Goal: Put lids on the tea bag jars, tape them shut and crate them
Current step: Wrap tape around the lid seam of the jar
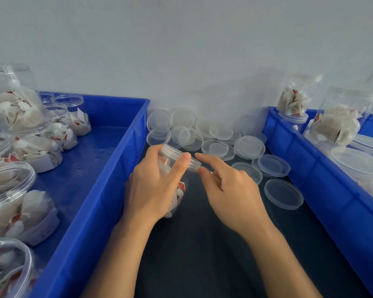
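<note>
The jar (174, 179) is held tilted above the dark table (202, 254), between the two blue crates. The left hand (153, 188) wraps the jar's body, fingers curled round it, thumb up near the lid (181, 155). The right hand (230, 190) sits just right of the jar; its forefinger and thumb close toward the lid rim, but whether they pinch anything, tape included, cannot be determined.

Handling, as a judgement: thin clear plastic, light with tea bags inside, smooth and likely slippery; it may flex if squeezed. Grip the body mid-height, not the lid.

Beyond the jar lies a heap of loose lids (202, 134). The left crate (108, 190) holds open jars; the right crate (310, 168) holds jars with lids on. No tape roll is visible. The jar's base is hidden by the left hand.
</note>
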Available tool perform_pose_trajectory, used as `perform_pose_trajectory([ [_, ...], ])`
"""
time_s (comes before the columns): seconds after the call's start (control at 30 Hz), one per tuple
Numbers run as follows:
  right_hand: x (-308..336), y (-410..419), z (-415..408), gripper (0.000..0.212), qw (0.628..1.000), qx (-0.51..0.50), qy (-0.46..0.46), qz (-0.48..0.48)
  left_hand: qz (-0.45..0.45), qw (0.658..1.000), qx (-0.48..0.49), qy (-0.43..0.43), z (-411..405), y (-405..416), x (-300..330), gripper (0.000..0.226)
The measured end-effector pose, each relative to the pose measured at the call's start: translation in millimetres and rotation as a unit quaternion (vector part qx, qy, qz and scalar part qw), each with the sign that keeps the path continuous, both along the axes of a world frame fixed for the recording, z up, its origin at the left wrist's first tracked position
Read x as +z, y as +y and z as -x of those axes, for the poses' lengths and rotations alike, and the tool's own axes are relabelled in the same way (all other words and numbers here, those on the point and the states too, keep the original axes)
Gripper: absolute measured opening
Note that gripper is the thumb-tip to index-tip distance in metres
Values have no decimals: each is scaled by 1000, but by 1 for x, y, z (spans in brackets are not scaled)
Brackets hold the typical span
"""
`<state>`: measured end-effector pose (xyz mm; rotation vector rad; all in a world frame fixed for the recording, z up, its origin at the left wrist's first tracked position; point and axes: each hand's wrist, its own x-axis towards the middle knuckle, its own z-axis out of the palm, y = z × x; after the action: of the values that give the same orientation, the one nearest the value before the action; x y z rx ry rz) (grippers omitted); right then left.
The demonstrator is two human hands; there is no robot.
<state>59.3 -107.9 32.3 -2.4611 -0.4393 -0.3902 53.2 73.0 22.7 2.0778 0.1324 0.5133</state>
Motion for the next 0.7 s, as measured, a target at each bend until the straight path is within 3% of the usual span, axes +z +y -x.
perform_pose_trajectory([
  [0.33,1,1,-2,39,1000,5,7,-9,117,992,-38,9,-2,1,-2,54],
  [0.47,0,-2,-4,39,998,22,41,-41,176,979,-99,21,-5,4,-4,58],
  [0.57,1,-8,-4,34,994,37,68,-82,177,972,-150,32,-4,7,-4,63],
  [0.7,3,-12,-3,36,993,23,65,-100,119,985,-126,13,-1,4,-5,65],
])
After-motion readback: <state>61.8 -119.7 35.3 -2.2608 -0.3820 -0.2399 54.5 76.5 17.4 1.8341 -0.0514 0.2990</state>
